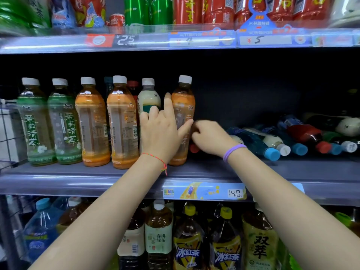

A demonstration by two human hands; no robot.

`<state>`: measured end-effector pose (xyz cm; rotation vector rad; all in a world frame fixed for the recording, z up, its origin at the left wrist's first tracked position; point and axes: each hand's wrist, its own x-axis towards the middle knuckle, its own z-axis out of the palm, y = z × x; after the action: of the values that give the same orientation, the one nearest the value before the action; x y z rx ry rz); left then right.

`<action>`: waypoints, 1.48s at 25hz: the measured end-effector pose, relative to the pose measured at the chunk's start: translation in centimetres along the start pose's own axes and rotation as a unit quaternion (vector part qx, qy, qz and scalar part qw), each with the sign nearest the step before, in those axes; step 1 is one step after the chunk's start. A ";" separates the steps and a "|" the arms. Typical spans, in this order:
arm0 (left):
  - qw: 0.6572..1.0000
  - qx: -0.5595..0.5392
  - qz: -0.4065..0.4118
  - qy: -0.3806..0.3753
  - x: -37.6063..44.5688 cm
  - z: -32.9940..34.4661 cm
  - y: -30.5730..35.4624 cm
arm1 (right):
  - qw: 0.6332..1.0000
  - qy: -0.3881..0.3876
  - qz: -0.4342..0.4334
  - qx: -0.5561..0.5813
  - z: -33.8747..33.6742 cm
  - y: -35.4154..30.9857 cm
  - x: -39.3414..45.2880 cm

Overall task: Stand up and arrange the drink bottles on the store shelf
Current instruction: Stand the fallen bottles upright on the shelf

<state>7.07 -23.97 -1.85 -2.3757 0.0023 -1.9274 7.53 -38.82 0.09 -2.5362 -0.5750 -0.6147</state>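
On middle shelf [58, 172], head view, six bottles upright at left, left hand [159, 131] fingers spread loose against rightmost orange-label bottle [183, 106], right hand [212, 137] curled round dark red-capped bottle [193, 148] lying beside it, fallen bottles [292, 139] heaped at right.
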 end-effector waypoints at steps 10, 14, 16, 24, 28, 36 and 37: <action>0.996 0.037 0.080 -0.008 -1.5 1.0 -1.8 | 0.987 -0.044 -0.050 -0.144 2.4 1.2 -0.6; 0.997 0.010 0.064 -0.030 -1.7 0.7 -1.6 | 0.989 0.136 -0.052 -0.033 -0.3 0.9 -1.4; 0.997 -0.006 0.060 -0.047 -1.8 0.6 -1.1 | 0.969 0.237 -0.061 -0.010 -1.7 0.3 -2.0; 0.918 -0.360 -0.032 -0.162 -1.6 -2.2 3.2 | 0.930 0.358 -0.080 0.025 -4.7 -0.8 -0.7; 0.941 -0.306 -0.057 -0.135 -1.1 -1.6 4.5 | 0.946 0.311 -0.063 0.070 -5.1 0.0 0.6; 0.954 -0.250 -0.127 -0.104 -1.4 -1.5 5.8 | 0.974 0.153 -0.042 0.164 -5.3 3.1 0.8; 0.960 -0.227 -0.133 -0.101 -1.5 -1.6 5.9 | 0.989 0.103 -0.035 0.101 -5.0 4.1 0.7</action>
<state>5.47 -29.88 -3.39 -3.0045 0.1342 -1.9517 8.60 -44.52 3.02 -2.2398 -0.6197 -0.7906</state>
